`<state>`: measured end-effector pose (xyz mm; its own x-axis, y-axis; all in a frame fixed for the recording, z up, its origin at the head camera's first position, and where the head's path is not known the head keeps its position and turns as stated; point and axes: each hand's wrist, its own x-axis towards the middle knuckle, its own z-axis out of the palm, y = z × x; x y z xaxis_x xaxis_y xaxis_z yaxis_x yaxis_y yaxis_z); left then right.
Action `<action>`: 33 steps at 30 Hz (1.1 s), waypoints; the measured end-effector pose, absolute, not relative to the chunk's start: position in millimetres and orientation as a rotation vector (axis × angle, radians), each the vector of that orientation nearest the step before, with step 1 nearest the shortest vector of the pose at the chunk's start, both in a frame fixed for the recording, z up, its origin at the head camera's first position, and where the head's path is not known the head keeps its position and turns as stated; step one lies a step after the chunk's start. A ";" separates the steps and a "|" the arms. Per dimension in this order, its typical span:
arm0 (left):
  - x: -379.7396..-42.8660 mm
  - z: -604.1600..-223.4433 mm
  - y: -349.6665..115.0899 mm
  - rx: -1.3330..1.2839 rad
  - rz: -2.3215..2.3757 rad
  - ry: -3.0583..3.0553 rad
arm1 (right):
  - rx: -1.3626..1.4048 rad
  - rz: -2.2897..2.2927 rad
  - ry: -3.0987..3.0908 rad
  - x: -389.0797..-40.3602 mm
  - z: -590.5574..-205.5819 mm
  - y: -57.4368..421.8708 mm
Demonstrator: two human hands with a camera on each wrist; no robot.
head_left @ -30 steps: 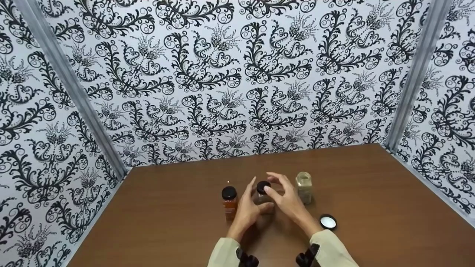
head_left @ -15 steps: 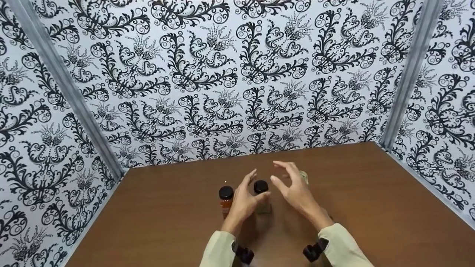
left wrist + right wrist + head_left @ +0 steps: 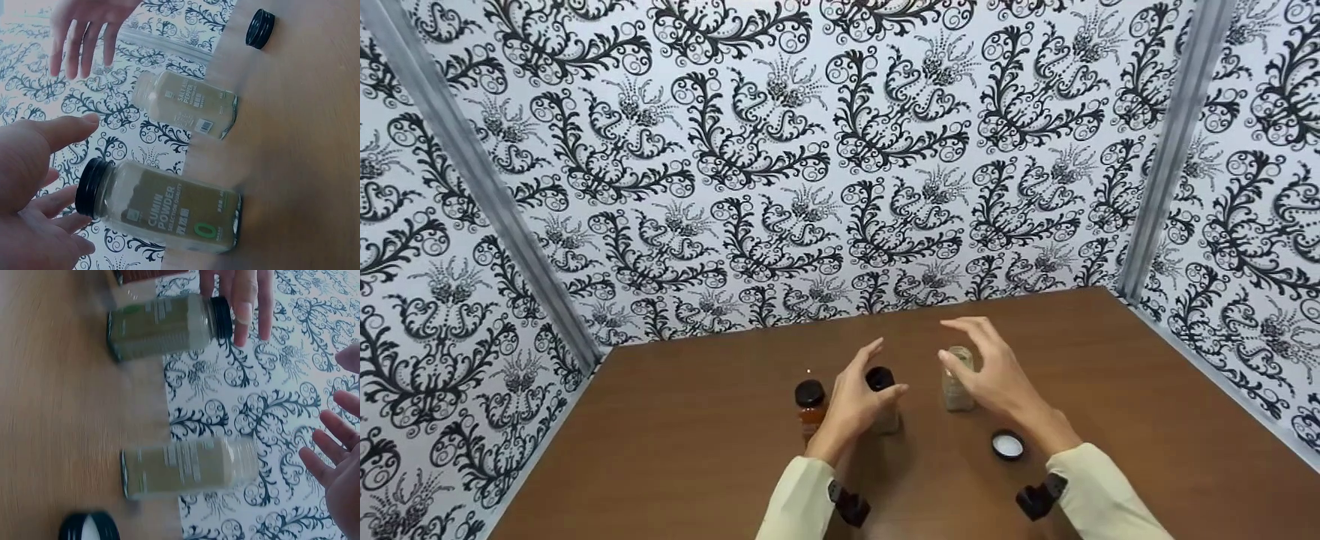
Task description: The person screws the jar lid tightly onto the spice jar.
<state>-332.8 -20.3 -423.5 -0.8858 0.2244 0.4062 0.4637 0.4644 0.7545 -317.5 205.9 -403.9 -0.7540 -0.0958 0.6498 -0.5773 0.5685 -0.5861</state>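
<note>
- While two pale sleeves are reaching in from the near side, a black lid is lying on the wooden surface, white inside up, nearer the right edge than any jar.
- Closest to the left edge, an orange jar is standing with its lid on.
- Just beside it, the left hand is curving around the top of the cumin jar. Its thumb and fingers are standing apart, and I cannot tell if any are touching.
- That jar is standing upright mid-surface, lid on.
- A bit farther, the right hand is hanging near the pepper jar, fingers apart, holding nothing. This jar is standing upright, bare-topped.
- I am guessing opening jars is the step in hand, so the next move is probably calling for steadying the cumin jar and twisting its lid.
- Behind, the back edge is meeting a swirly wall.
</note>
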 end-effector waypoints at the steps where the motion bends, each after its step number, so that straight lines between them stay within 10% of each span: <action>1: -333.3 -422.6 -19.4 -0.598 -1.393 -2.461 | 0.536 1.113 -2.238 -317.1 -404.2 209.0; 33: -334.0 -414.8 42.8 -0.795 -1.156 -2.377 | 0.440 0.951 -2.352 -289.6 -434.7 258.9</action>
